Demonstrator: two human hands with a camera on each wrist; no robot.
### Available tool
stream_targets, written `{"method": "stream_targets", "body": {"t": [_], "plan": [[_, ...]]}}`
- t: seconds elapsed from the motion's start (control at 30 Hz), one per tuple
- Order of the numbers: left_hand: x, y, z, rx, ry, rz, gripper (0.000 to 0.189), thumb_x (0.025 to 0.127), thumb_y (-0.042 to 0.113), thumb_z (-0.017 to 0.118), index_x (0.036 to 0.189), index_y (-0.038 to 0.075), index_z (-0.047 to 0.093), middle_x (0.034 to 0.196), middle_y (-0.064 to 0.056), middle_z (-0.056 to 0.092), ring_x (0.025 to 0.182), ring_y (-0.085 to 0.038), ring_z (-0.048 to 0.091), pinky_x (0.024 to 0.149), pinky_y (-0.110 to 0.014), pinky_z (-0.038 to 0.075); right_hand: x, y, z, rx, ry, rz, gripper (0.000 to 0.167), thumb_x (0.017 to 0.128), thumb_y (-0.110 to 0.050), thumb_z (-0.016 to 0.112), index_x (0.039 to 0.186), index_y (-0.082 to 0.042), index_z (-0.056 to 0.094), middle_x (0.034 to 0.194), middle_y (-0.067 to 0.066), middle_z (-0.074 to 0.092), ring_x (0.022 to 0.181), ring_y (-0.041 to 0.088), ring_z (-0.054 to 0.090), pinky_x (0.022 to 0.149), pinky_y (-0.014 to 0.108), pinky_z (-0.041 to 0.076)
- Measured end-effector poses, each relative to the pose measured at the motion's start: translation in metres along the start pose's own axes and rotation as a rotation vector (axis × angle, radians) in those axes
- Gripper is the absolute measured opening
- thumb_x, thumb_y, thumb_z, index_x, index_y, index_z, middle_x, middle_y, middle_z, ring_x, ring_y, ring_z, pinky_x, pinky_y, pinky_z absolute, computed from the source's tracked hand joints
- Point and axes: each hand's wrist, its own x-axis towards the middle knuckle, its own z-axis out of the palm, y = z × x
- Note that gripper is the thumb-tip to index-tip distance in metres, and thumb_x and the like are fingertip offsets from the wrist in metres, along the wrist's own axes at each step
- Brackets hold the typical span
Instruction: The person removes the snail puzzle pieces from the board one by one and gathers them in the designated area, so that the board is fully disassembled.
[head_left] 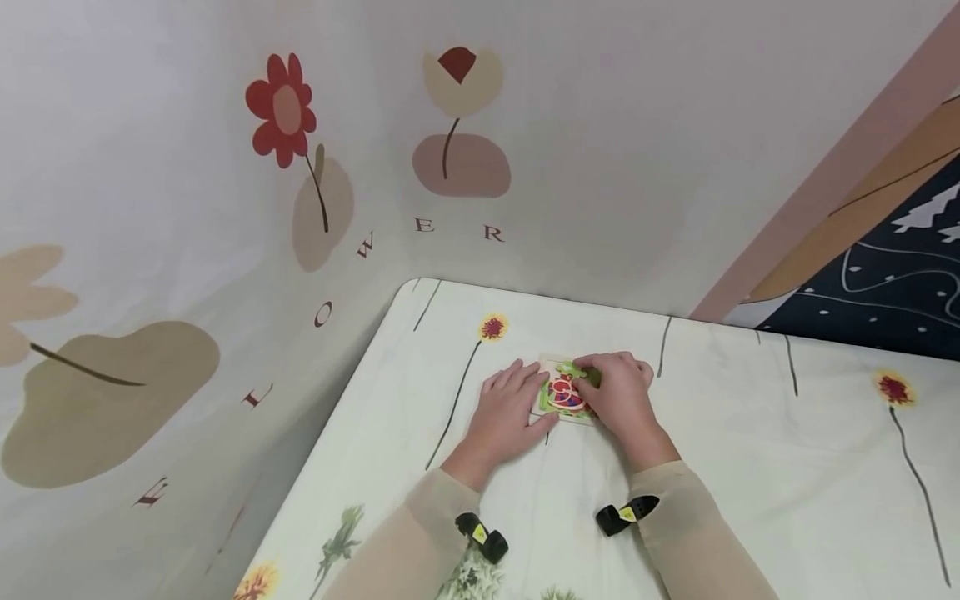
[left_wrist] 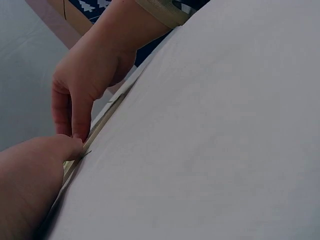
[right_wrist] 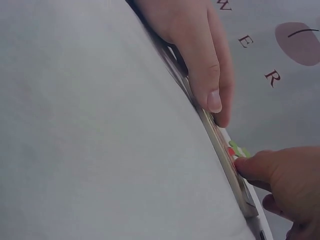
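Observation:
A small wooden puzzle board (head_left: 576, 417) with a red, purple and green picture lies flat on the cloth. My left hand (head_left: 510, 412) rests along the board's left side, fingers mostly straight, thumb near the close edge. From the right, my right hand (head_left: 621, 400) reaches over the board and pinches a green puzzle piece (head_left: 572, 369) between thumb and index finger at the far right corner. The right wrist view shows this green piece (right_wrist: 240, 149) standing slightly above the board, beside a bit of red. My fingers hide parts of the board, so the piece's full outline cannot be seen.
A white flower-printed cloth (head_left: 787, 467) covers the table. Behind and to the left hangs a pale curtain (head_left: 615, 167) with flowers and letters, close to the table's far edge. A dark patterned panel (head_left: 885, 275) stands at the far right.

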Motion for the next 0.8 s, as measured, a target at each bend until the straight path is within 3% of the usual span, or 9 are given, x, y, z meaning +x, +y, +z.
{"method": "stream_targets", "body": {"t": [0.53,0.8], "plan": [[0.003,-0.002,0.002,-0.004,0.006,-0.001,0.07,0.105,0.06,0.053,0.162,0.02,0.046,0.17,-0.001,0.038,0.16,-0.027,0.024,0.125,-0.053,0.023,0.001,0.014,0.0,0.055,0.094,-0.029,0.033,0.089,-0.017,0.086,0.12,-0.007,0.081,0.116,0.009,0.079,0.116,0.034,0.06,0.105,0.062,0.028],[0.002,0.0,0.002,-0.024,-0.01,-0.003,0.071,0.105,0.06,0.054,0.163,0.02,0.045,0.171,-0.001,0.036,0.161,-0.027,0.023,0.126,-0.054,0.022,-0.003,0.02,0.001,0.082,0.141,-0.047,0.032,0.088,-0.017,0.087,0.118,-0.008,0.081,0.114,0.008,0.08,0.115,0.032,0.062,0.109,0.062,0.03]]}}
